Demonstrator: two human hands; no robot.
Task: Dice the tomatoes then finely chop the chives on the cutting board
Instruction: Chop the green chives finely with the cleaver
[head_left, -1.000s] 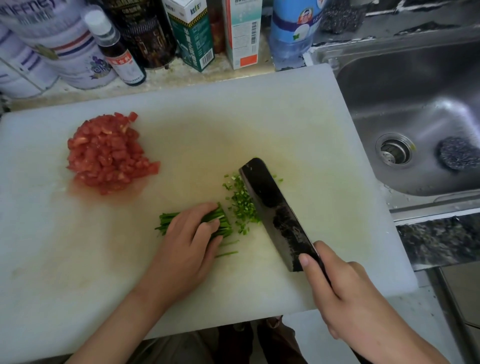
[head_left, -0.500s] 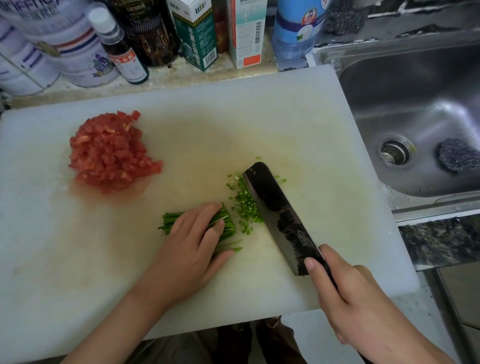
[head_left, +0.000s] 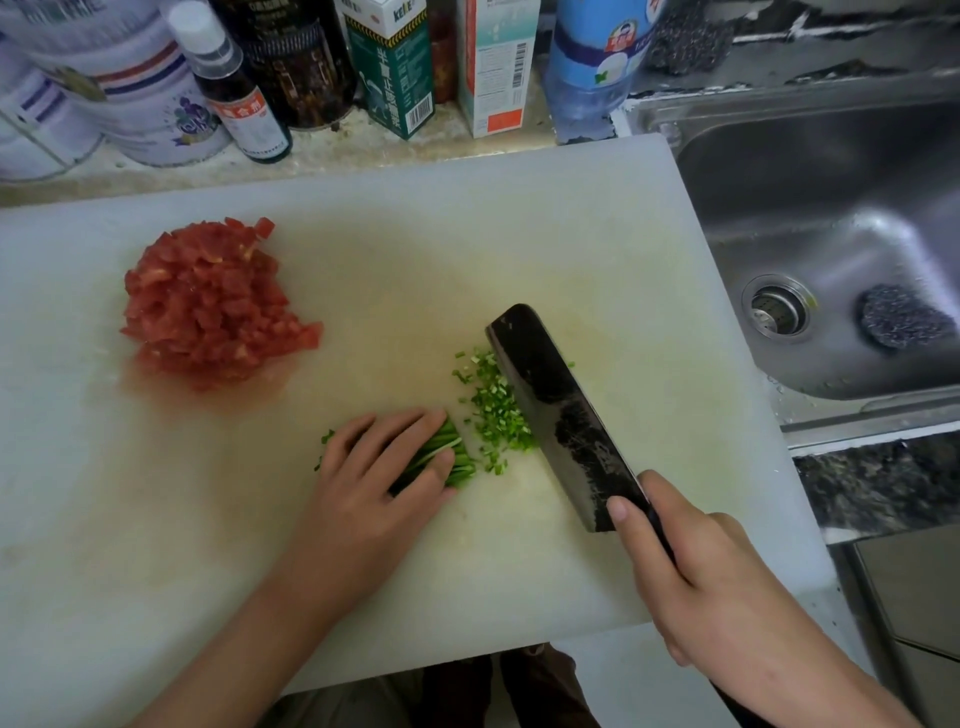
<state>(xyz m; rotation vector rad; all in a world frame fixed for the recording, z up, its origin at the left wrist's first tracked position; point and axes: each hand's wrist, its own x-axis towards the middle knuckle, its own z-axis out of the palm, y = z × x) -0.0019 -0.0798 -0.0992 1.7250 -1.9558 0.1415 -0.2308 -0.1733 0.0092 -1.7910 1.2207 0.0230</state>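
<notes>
Half finished, at a guess: counts the diced tomatoes (head_left: 208, 306) as done, heaped at centre left of the cutting board (head_left: 571, 218). Pins the uncut chives (head_left: 460, 460) low in the middle under the left hand (head_left: 374, 478), fingers and thumb curled round the bundle. Clamps the right hand (head_left: 701, 582) on the cleaver (head_left: 561, 415), just beside a small pile of chopped chives (head_left: 493, 410). Leaves most of the bundle to chop.
</notes>
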